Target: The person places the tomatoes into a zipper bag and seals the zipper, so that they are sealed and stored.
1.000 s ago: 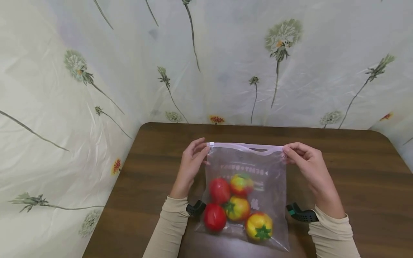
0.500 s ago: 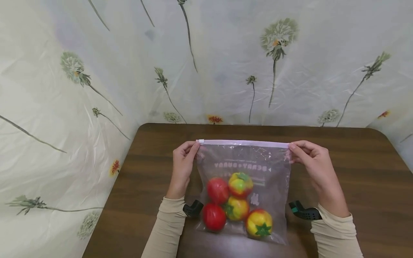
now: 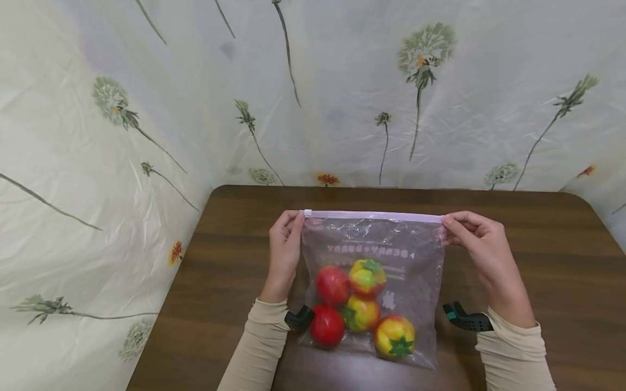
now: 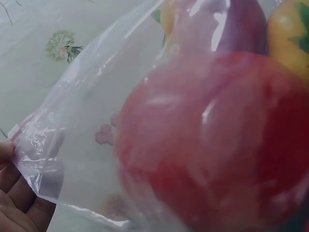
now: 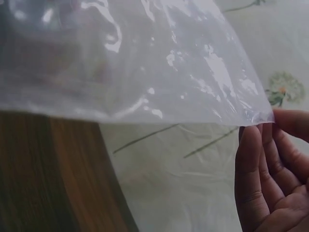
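A clear plastic zip bag [image 3: 420,293] with a pale pink top strip hangs between my hands, its lettering mirrored. Inside lie two red tomato-like fruits [image 3: 327,326] and several yellow-red ones [image 3: 395,335] with green leafy tops. My left hand [image 3: 285,247] pinches the top left corner, close to the white slider [image 3: 308,213]. At the top right corner, my right hand [image 3: 481,244] pinches the strip between thumb and fingers. In the left wrist view a red fruit [image 4: 212,145] fills much of the picture behind the film. The right wrist view has the bag's corner [image 5: 258,113] between the fingertips.
A dark brown wooden table [image 3: 220,260] with rounded far corners lies below the bag. Behind it and to the left hangs a pale sheet [image 3: 332,108] printed with dandelions. Black wrist devices [image 3: 468,319] sit at both beige sleeves [image 3: 513,353].
My hands have moved apart, and the bag's top strip, which gaped near the right side, is now straight and taut. In the last half second both hands shifted slightly right.
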`<state>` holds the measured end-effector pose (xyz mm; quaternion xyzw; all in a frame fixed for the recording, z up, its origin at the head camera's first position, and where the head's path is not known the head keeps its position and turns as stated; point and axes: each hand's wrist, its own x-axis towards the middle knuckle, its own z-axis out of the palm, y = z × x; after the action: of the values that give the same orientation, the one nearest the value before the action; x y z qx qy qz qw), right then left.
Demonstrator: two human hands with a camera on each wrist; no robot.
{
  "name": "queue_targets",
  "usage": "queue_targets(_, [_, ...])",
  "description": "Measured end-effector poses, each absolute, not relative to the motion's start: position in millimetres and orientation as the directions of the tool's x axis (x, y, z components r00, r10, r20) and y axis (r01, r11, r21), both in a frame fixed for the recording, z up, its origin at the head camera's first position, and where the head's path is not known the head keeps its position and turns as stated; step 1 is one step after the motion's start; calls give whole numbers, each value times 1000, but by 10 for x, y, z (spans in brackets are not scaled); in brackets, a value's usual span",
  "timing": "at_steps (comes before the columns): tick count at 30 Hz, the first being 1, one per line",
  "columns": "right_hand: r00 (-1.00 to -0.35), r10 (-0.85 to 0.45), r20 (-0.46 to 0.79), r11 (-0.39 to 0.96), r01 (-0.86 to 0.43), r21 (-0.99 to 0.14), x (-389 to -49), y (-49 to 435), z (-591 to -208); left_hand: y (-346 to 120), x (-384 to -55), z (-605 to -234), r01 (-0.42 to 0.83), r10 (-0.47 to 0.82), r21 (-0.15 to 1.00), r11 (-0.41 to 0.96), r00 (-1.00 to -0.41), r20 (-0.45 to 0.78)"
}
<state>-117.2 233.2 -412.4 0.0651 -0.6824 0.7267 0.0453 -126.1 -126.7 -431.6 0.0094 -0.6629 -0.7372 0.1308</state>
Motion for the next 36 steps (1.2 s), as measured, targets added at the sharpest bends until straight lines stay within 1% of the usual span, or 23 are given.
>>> queue_targets(8, [-989,-41,140,-28,-139,-990,-1129,2378,-4097,-1230,-1209,-4306,192,-172,975,-108,-970,172])
queue_targets(10, [-991,-34,133,-2,-133,-991,-1132,2374,-4085,-1221,-1208,-4302,203,-153,970,-137,-971,181])
queue_targets(13, [-992,-8,124,79,-124,-989,-1142,2357,-4050,-1216,-1213,-4298,226,-129,957,-183,-970,204])
queue_targets(15, [-987,51,152,189,-140,-972,-1142,2324,-4009,-1213,-1216,-4295,240,-118,949,-203,-968,219])
queue_targets(17, [-966,156,207,288,-156,-945,-1134,2266,-3947,-1214,-1214,-4296,246,-121,947,-209,-967,225])
queue_targets(20, [-890,323,321,397,-181,-900,-1083,2127,-3831,-1216,-1207,-4304,244,-128,946,-211,-967,221])
queue_targets(22, [-846,358,395,413,-236,-880,-1043,2014,-3737,-1216,-1206,-4308,239,-122,948,-211,-968,218])
queue_targets(24, [-827,298,477,445,-322,-836,-1013,1890,-3640,-1213,-1209,-4310,237,-110,949,-207,-970,218])
queue_targets(27, [-812,110,573,481,-461,-745,-1020,1684,-3487,-1205,-1211,-4298,233,-98,952,-198,-971,217])
queue_targets(29, [-800,-23,599,491,-531,-690,-1053,1547,-3391,-1202,-1209,-4289,231,-99,953,-196,-971,215])
queue_targets(32, [-804,-165,571,500,-567,-654,-1120,1371,-3259,-1200,-1208,-4279,231,-100,954,-193,-971,215])
queue_targets(36, [-839,-292,460,534,-542,-649,-1204,1205,-3085,-1199,-1217,-4281,237,-94,951,-199,-970,222])
